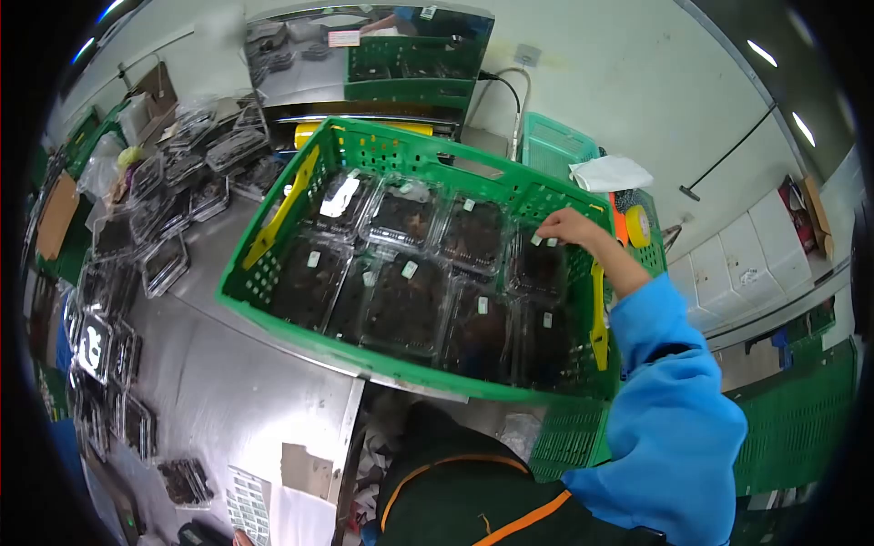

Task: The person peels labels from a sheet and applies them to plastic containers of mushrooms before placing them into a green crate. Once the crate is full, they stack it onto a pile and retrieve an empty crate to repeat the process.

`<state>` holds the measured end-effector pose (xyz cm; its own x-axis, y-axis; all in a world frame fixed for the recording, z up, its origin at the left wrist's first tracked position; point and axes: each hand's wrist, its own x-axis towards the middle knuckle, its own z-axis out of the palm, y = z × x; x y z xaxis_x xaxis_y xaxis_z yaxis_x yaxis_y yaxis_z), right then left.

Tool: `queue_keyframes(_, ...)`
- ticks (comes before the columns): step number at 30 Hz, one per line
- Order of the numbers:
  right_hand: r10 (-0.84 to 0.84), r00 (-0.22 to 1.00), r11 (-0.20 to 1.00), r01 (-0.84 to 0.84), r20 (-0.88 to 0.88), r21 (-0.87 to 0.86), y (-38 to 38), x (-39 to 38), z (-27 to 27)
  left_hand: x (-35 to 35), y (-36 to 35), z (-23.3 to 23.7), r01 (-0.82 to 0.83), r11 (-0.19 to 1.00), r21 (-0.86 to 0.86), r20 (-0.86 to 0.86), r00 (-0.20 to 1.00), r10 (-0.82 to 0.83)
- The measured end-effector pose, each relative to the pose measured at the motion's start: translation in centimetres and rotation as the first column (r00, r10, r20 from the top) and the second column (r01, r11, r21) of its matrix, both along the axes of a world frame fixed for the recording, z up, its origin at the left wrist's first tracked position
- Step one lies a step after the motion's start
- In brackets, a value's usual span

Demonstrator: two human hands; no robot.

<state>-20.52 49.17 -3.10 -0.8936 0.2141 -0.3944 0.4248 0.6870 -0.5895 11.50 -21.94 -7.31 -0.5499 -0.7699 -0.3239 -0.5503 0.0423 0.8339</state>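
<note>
At the near edge, the left hand (242,539) shows only a fingertip at the foot of a label sheet (248,506); whether its fingers are apart or clamped cannot be told. Beside the sheet lies a white paper sheet (300,519). The counter (223,382) is brushed metal; its straight front edge runs beside the paper up to the crate.

The green crate (419,371) sits across this edge, its near right part projecting beyond the counter. Its long axis runs left to right, the right end nearer the wearer. Yellow handles (597,317) mark both short ends. Open metal surface lies between the crate and the clear container stacks (187,173) at left.

Inside the crate, clear clamshells (405,309) with dark contents stand in two rows, lids up, long axes mostly near to far. The right hand (566,227) reaches over the right wall to the far-right clamshell (537,271). Its fingers are drawn together at a small white label (537,240) on the lid; whether they grip it cannot be told.

Beyond the crate stand a reflective metal panel (391,64), a pale green basket (555,146) and a white wall (619,64).
</note>
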Motion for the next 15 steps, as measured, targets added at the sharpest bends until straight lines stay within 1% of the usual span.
queue_keyframes(2,0.083,0.995,0.984,-0.092,0.064,0.150,1.0,-1.5,-3.3,-0.1,-2.8,-3.0,0.087,0.996,0.008,0.062,0.994,-0.088)
queue_keyframes(3,0.178,0.978,0.933,-0.133,-0.108,0.335,1.5,-1.4,-3.8,0.0,-5.3,-5.0,0.167,0.986,0.019,0.078,0.983,-0.168)
queue_keyframes(4,0.317,0.913,0.849,-0.152,-0.258,0.507,1.7,-1.3,-3.8,0.2,-7.5,-7.1,0.226,0.974,0.029,0.087,0.970,-0.227)
queue_keyframes(5,0.256,0.934,0.798,-0.060,-0.248,0.599,1.1,-1.5,-2.9,0.9,-9.5,-9.2,0.250,0.968,0.027,0.098,0.963,-0.252)
queue_keyframes(6,0.275,0.896,0.847,-0.055,-0.348,0.529,0.6,-1.8,-1.7,-0.1,-7.6,-7.5,0.268,0.963,-0.036,0.105,0.959,-0.263)
queue_keyframes(7,0.014,0.947,1.000,-0.014,-0.321,0.004,-0.6,-2.4,-0.2,0.6,-8.4,-8.1,0.194,0.979,-0.064,0.110,0.976,-0.186)
queue_keyframes(8,0.010,0.930,0.992,-0.054,-0.367,-0.112,-3.3,-2.9,2.0,0.0,-7.7,-6.6,0.106,0.989,-0.100,0.043,0.994,-0.102)
queue_keyframes(9,-0.153,0.952,0.962,0.081,-0.267,-0.262,-7.0,-3.1,4.6,1.2,-9.5,-7.9,0.114,0.917,-0.383,0.038,0.993,-0.108)
queue_keyframes(10,-0.116,0.960,0.872,-0.023,-0.253,-0.489,-9.3,-3.6,5.5,1.4,-10.1,-6.9,-0.001,0.926,-0.377,0.023,1.000,0.010)
queue_keyframes(11,-0.147,0.952,0.897,0.014,-0.268,-0.442,-14.2,-3.5,7.0,0.6,-9.8,-6.0,-0.123,0.908,-0.400,-0.033,0.992,0.120)
queue_keyframes(12,-0.006,0.964,0.836,-0.141,-0.265,-0.531,-17.3,-4.2,7.1,0.1,-9.8,-5.5,-0.180,0.913,-0.366,-0.072,0.984,0.165)
queue_keyframes(13,0.116,0.954,0.752,-0.266,-0.276,-0.603,-19.8,-4.5,7.6,1.1,-11.5,-8.1,-0.158,0.881,-0.445,-0.119,0.986,0.117)
queue_keyframes(14,0.179,0.953,0.731,-0.296,-0.246,-0.614,-24.7,-3.8,9.4,0.1,-11.1,-7.1,-0.072,0.859,-0.507,0.058,0.991,0.117)
queue_keyframes(15,0.230,0.948,0.718,-0.318,-0.220,-0.619,-31.1,-2.1,11.6,-0.5,-11.4,-7.5,-0.118,0.876,-0.468,-0.022,0.992,0.121)
